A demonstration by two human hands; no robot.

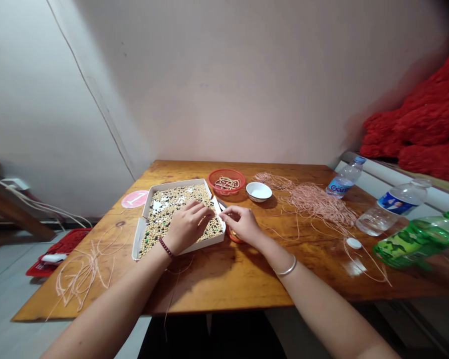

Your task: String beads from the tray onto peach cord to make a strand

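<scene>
Both hands [215,215] meet over the tray's [178,249] right edge; bare wood nearer.

The blue-capped bottle [345,178] reads "Gan…"; the pink disc [134,199] bears what looks like a white 1.

Glossy, smooth-finished wooden worktop [247,284] carries clear plastic bottles [346,177] and a red plastic basket [226,181] with perforated sides.
</scene>
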